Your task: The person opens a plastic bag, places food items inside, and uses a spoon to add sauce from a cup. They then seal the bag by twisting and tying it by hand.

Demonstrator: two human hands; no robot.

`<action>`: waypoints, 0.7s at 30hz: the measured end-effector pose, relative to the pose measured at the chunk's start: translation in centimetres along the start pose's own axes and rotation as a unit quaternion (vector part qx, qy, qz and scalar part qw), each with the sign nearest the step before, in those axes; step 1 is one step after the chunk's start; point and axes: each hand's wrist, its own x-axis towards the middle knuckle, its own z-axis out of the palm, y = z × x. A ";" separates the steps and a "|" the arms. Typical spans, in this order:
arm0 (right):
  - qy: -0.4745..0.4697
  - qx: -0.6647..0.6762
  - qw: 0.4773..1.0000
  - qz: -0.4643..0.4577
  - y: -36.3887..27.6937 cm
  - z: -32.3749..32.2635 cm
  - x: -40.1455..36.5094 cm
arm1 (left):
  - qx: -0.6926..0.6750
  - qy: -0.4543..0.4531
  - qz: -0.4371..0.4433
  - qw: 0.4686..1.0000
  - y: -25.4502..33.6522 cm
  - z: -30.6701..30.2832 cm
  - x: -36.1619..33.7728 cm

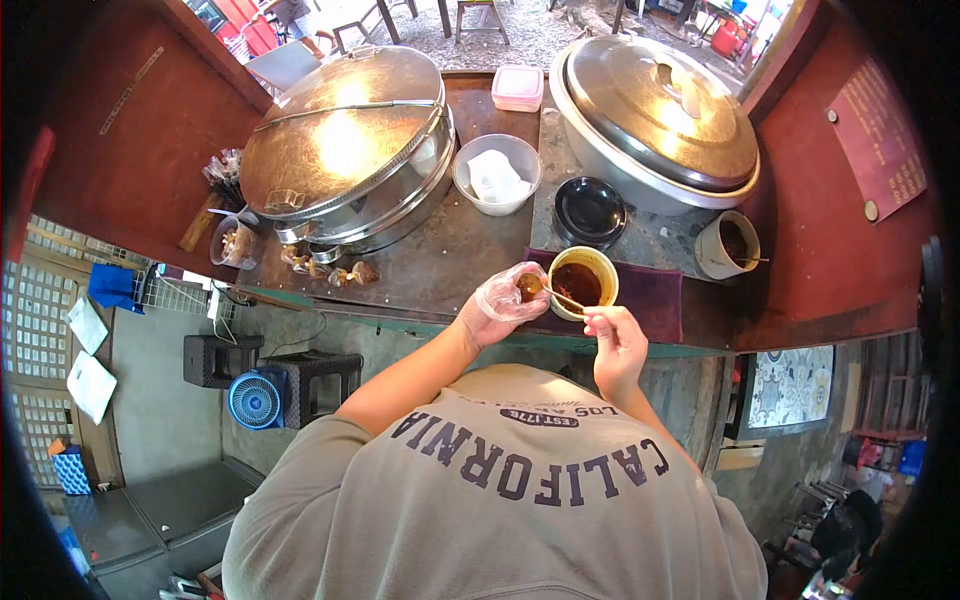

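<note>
My left hand [483, 318] is closed around a small clear plastic bag [505, 290], with something brown showing at its opening. Just right of it stands a pale yellow tub [600, 260] of dark reddish-brown sauce [577, 284]. Pinched in my right hand [619, 345] is the handle of a spoon [566, 299], which slants over the tub toward the bag; the bag's edge hides its far end. A dark purple cloth [650, 305] lies under the tub.
A large lidded steel pot [345, 140] stands left and a big lidded basin [660, 110] right. Between them are a clear bowl [497, 203] with white plastic, a pink-lidded box [517, 88] and a black plate [590, 212]. Another sauce tub [712, 255] sits far right.
</note>
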 end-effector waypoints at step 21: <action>0.077 -0.130 0.985 0.079 4.8 -3.6 1.6 | 0.056 -0.011 -0.015 0.998 0.9 0.2 0.5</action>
